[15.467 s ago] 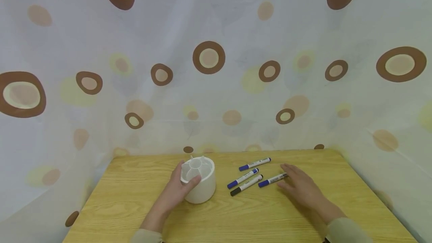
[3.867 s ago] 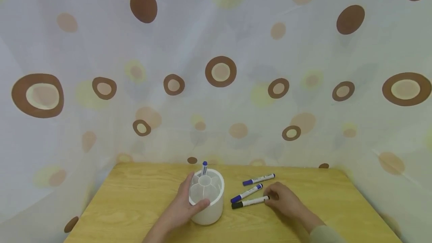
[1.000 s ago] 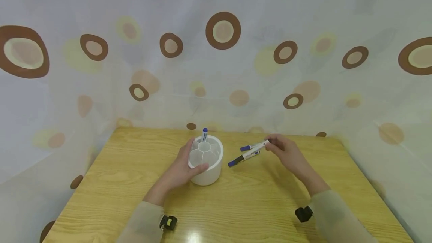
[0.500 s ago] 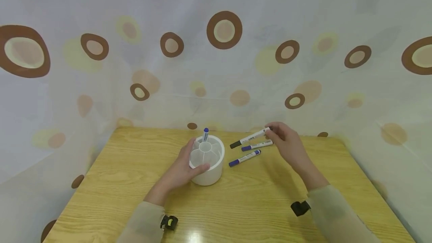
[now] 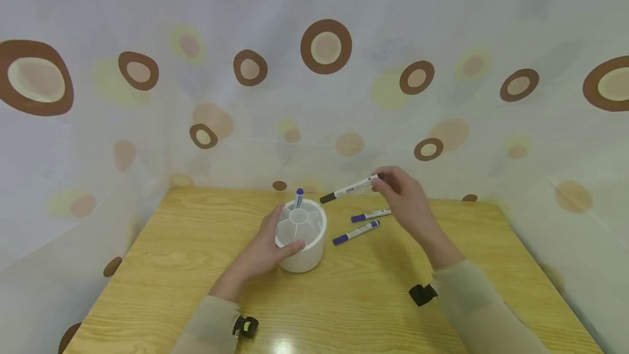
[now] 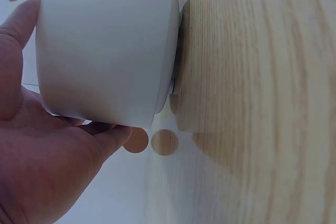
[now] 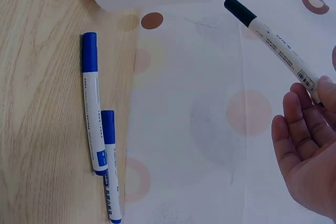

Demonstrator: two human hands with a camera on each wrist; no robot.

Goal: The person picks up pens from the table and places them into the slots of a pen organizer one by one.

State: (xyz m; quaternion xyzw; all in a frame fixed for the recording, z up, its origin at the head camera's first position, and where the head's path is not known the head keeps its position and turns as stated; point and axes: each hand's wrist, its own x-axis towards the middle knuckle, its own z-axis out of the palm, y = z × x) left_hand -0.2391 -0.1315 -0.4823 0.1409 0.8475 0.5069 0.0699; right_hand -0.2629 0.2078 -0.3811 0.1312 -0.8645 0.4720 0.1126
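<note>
A white round pen holder (image 5: 306,257) with several compartments stands on the table, and my left hand (image 5: 262,247) grips its left side. The left wrist view shows the thumb and fingers (image 6: 112,139) around the holder's white wall (image 6: 105,51). One blue-tipped marker (image 5: 298,200) stands upright in a rear compartment. My right hand (image 5: 408,204) pinches a black-capped whiteboard marker (image 5: 350,188) by its rear end, above the table. Its cap points left and down, just right of the holder's rim and apart from it. In the right wrist view, the black cap (image 7: 240,12) points away from the fingers.
Two blue-capped markers, a nearer one (image 5: 356,232) and a farther one (image 5: 368,216), lie on the wooden table (image 5: 324,310) right of the holder. The right hand partly covers the farther one. Behind the table hangs a spotted cloth (image 5: 275,124).
A blue marker went from the table into the holder between the first two frames. My right hand has since lifted the black marker and carried it up and left towards the holder.
</note>
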